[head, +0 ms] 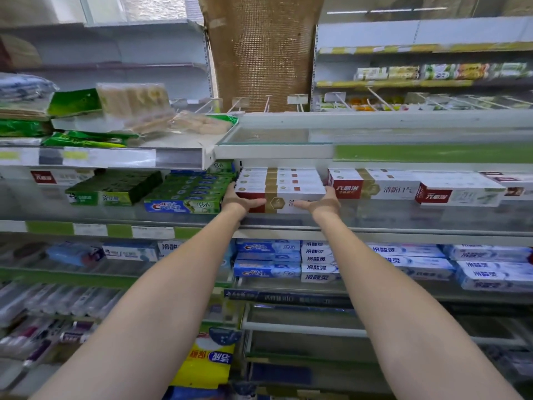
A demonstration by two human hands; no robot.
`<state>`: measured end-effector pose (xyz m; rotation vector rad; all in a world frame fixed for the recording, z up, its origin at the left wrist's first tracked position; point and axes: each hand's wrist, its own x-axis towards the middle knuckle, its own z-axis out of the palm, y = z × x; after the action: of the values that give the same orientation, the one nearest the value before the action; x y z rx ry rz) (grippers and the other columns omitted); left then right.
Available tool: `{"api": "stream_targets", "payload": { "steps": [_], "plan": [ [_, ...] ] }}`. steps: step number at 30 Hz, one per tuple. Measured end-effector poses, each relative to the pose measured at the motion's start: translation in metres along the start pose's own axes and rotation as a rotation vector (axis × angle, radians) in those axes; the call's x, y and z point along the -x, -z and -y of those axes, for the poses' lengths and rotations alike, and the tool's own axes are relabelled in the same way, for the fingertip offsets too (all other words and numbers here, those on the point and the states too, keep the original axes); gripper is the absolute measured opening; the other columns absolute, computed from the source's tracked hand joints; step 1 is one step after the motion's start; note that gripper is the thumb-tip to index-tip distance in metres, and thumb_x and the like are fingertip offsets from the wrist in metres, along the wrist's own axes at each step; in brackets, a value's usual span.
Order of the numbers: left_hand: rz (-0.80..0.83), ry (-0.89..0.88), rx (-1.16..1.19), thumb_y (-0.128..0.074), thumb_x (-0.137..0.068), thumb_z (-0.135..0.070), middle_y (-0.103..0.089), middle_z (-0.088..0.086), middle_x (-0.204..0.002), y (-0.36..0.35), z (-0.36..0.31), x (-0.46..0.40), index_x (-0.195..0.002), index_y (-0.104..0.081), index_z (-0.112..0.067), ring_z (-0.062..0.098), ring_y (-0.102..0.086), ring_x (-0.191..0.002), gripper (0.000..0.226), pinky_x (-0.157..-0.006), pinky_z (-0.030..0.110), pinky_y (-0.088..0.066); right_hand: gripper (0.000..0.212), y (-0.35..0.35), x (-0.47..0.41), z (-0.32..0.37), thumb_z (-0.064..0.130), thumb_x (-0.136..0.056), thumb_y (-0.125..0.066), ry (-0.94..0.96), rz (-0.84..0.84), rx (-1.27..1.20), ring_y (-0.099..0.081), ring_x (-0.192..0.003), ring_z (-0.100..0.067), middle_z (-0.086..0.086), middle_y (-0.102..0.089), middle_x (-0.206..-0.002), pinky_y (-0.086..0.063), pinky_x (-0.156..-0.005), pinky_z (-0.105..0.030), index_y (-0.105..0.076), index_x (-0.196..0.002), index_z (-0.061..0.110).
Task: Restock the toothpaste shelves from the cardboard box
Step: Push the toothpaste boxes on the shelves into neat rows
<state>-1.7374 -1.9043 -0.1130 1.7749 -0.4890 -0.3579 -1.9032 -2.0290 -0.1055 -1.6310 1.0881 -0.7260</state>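
White-red-gold toothpaste boxes (281,184), neatly stacked

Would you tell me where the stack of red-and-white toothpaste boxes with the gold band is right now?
In the head view, the stack sits mid-frame on the second shelf, between both hands, with green Crest boxes to its left.

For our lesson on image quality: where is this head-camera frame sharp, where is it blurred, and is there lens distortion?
Head view: sharpest at the centre, around the red-and-white toothpaste stack and both hands; the green packets at left and the top-right shelf smear with blur; the wide angle bows the shelf edges and stretches the forearms.
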Motion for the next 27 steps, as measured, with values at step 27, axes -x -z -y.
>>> {"api": "stream_targets", "payload": {
  "steps": [27],
  "plan": [
    [-0.146,-0.025,-0.193,-0.087,-0.075,-0.028,-0.061,0.007,-0.133,-0.008,0.004,0.014,-0.132,-0.052,-0.015,0.030,-0.056,-0.125,0.069,-0.107,0.047,-0.046,0.071,-0.004,0.007,-0.003,0.023,-0.080,-0.085,0.017,-0.003,0.087,-0.049,-0.132,-0.037,-0.013,-0.051,-0.142,-0.043,-0.109,-0.054,-0.039,-0.133,0.014]
  ]
}}
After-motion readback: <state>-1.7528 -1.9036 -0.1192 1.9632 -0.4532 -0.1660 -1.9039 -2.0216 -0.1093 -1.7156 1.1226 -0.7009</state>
